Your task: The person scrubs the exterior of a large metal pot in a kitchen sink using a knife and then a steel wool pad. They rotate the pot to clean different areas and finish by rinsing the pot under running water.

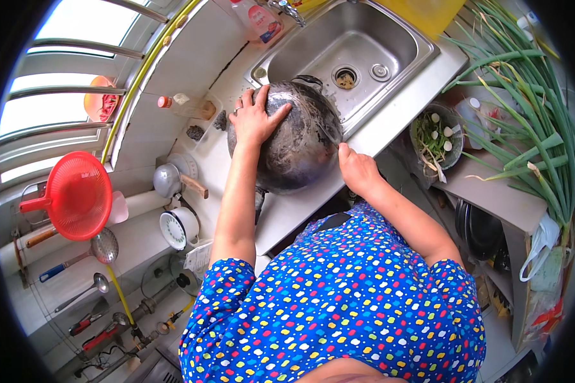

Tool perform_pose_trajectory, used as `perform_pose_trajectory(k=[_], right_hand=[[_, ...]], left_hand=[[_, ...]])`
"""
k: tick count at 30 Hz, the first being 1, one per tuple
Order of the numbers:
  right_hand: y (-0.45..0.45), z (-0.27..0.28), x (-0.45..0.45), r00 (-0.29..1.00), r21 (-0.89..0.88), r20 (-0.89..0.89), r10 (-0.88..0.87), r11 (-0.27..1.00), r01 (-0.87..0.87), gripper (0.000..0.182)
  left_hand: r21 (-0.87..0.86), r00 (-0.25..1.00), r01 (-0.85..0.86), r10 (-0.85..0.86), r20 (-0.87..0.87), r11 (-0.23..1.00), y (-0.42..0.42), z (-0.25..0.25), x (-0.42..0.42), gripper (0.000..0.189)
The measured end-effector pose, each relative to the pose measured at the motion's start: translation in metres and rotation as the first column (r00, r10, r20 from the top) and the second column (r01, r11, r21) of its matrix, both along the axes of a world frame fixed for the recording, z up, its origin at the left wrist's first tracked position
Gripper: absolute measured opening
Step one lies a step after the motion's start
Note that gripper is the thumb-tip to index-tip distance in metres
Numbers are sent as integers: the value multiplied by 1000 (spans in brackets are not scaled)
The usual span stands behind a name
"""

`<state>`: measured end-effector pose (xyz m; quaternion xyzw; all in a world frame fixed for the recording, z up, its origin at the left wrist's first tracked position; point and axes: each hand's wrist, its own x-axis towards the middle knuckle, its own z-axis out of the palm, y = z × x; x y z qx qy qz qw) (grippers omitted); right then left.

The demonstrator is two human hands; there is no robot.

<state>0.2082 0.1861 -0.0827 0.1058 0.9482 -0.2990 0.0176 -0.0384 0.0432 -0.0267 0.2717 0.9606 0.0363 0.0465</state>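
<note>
A blackened metal wok (pixel 297 148) lies upside down on the white counter, its far side over the near edge of the steel sink (pixel 364 115). My left hand (pixel 256 117), with a ring on one finger, rests spread on the wok's upturned bottom. My right hand (pixel 357 167) is closed around the handle of a thin metal tool (pixel 328 133), probably a knife, whose blade lies against the wok's right side. One loop handle (pixel 309 81) of the wok points towards the sink; a dark handle shows at its near side. Brown scraps lie in the sink's drain (pixel 345 78).
Dark scouring pads (pixel 195 132) and a bottle (pixel 187 106) stand left of the wok. A ladle with a wooden handle (pixel 194 185) and a white enamel mug (pixel 178 228) are nearer. Green onions (pixel 532 124) and a bowl of vegetables (pixel 436 139) lie at right.
</note>
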Motion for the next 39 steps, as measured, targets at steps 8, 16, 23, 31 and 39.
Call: perform_pose_trajectory(k=[8, 16, 23, 31, 39], right_hand=[[25, -26, -18, 983, -85, 88, -161, 982, 169, 18], [9, 1, -13, 996, -162, 64, -63, 984, 72, 21], [7, 10, -19, 988, -139, 131, -82, 985, 100, 19], [7, 7, -5, 981, -159, 181, -71, 982, 100, 17], [8, 9, -9, 983, -154, 156, -101, 980, 125, 16]], left_hand=[[-96, 989, 146, -148, -14, 985, 9, 1, 18, 89], [-157, 991, 123, -129, -30, 980, 9, 4, 22, 91], [-190, 995, 96, -101, -19, 977, 11, 5, 19, 90], [-180, 995, 93, -100, -27, 979, 9, 1, 23, 89], [-168, 994, 97, -102, -25, 981, 10, 0, 22, 88]])
